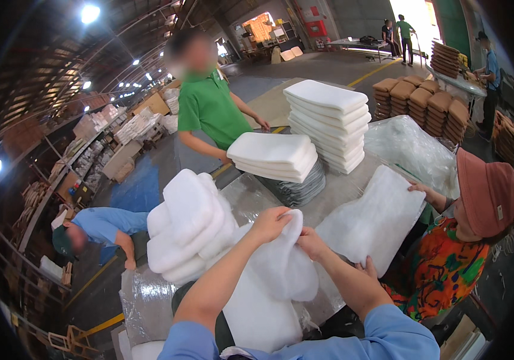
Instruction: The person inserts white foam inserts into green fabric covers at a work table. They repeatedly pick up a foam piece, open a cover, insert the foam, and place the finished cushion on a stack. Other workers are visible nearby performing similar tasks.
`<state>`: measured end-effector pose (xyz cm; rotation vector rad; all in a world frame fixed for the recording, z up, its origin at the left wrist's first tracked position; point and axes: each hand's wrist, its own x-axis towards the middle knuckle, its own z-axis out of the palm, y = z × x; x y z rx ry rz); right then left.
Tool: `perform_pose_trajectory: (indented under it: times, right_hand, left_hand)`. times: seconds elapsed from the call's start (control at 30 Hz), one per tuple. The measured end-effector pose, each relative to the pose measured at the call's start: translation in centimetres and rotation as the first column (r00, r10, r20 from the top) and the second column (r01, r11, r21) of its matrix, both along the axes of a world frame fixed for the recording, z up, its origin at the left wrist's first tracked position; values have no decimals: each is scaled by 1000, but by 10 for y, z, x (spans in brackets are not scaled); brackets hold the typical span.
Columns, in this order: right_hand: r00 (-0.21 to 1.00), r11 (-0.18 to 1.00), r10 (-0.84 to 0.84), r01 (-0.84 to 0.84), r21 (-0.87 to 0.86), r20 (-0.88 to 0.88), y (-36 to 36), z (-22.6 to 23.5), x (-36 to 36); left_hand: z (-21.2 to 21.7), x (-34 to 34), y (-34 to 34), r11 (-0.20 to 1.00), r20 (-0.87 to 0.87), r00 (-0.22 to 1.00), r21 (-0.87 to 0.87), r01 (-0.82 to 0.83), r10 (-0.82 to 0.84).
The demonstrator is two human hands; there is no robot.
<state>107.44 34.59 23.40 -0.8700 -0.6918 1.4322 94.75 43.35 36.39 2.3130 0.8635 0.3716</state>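
In front of me a soft white wadding sheet (287, 270) hangs folded over, its upper edge raised. My left hand (272, 224) is closed on that edge, fingers pinching it. Just to the right, my right hand (312, 243) also grips the sheet near its upper edge. Below it lies another white pad (260, 321), partly hidden by the sheet and my left arm. Beside my left forearm sits a loose pile of thick white pads (188, 207). On the right, a person in a red bucket hat (486, 192) holds a flat white wadding sheet (374, 210) with both hands.
Beyond my hands stand a tall stack of white foam pads (329, 126) and a lower one (272, 153) on grey sheets. A person in a green shirt (206, 108) stands behind it. Clear plastic (410, 141) and brown cushions (419, 99) are at right; a person in blue (101, 228) bends at left.
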Motion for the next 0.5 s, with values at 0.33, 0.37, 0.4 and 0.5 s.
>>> perform_pose_trajectory:
  times: [0.33,0.37,0.4,0.5]
  right_hand:
    - [963,988,-157,153,-34,-218,7,-4,6]
    - [958,987,-161,153,-52,-236,7,-5,10]
    - [952,983,-184,174,-65,-244,7,-7,25]
    - [899,979,-192,149,-136,-394,5,-4,22]
  left_hand:
    - [-16,-33,-6,991,-152,984,77,106,-93]
    - [-21,-37,-7,994,-152,984,49,99,-91]
    - [-25,-32,-8,993,-142,984,25,114,-109]
    - [-54,-51,-15,995,-188,979,-74,62,-75]
